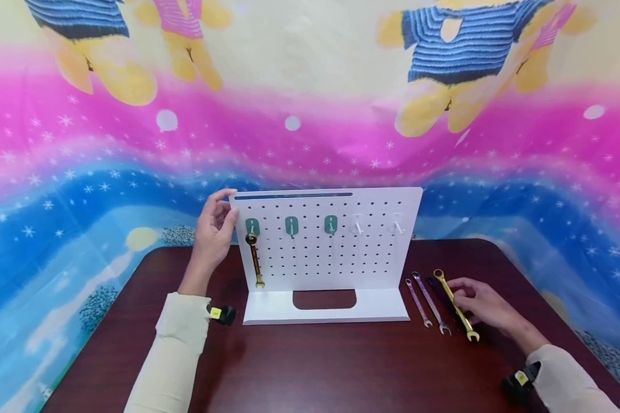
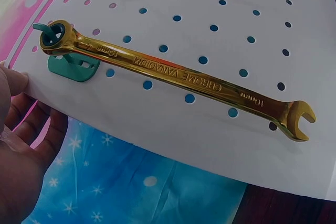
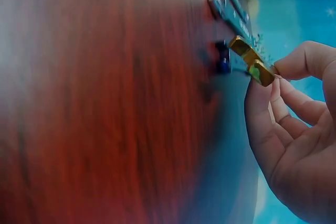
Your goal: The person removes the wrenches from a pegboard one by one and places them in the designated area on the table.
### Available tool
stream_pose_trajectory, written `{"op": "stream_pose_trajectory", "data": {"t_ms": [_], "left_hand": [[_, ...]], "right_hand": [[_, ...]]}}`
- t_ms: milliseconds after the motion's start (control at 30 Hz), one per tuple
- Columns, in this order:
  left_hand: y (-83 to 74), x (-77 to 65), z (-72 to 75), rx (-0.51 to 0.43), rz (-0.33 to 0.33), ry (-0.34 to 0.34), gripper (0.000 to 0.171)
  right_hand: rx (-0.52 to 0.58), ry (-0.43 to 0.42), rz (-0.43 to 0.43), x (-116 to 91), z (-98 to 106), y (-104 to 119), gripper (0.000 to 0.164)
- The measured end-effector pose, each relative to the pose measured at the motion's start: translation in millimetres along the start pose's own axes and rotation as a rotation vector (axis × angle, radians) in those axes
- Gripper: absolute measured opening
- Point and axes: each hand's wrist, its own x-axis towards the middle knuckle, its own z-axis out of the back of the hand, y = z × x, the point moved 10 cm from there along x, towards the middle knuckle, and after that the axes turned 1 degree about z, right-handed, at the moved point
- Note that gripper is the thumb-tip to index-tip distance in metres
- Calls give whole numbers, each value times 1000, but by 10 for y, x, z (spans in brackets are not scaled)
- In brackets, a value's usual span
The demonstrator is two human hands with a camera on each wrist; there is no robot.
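My left hand (image 1: 214,229) holds the upper left edge of a white pegboard (image 1: 320,281), thumb in front and fingers behind. Close by, a gold combination wrench (image 2: 178,74) marked 10mm hangs by its ring end from the leftmost green hook (image 2: 73,67), open end down. At the right, my right hand (image 1: 485,304) pinches a second gold wrench (image 1: 452,298) between thumb and fingers, its ring end pointing away. To its left lie a pinkish wrench (image 1: 419,304) and a purple wrench (image 1: 432,304); a dark wrench (image 1: 441,291) is partly hidden behind the gold one.
Two more green hooks (image 1: 291,225) and two whitish hooks (image 1: 357,222) continue the row with nothing on them. The board's flat base (image 1: 268,310) has a cutout and rests on the dark wooden table (image 1: 310,367). A printed cloth (image 1: 299,149) hangs behind.
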Motion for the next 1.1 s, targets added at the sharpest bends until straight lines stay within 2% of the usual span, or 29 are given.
{"op": "stream_pose_trajectory", "data": {"t_ms": [200,400,767,833,1033,1100], "left_hand": [[28,20,13,-17,-17,4,43],[34,17,0,-21,-5,8,41],[40,29,-5,2,-6,7,43],[4,27,-8,4,-2,5,43],[-255,-17,-3,4,-7,3,40],[-282,-27,0,6,-11,2,41]], "right_hand": [[-56,5,-37,43,69,-58,45],[-88,20,-69,43,78,-96,43],[-145,46,-62,83,30,-86,41],[-175,43,-43,84,23,-45,40],[-296,20,-8,102,24,64,38],[-328,19,-4,110,19,77,38]]}}
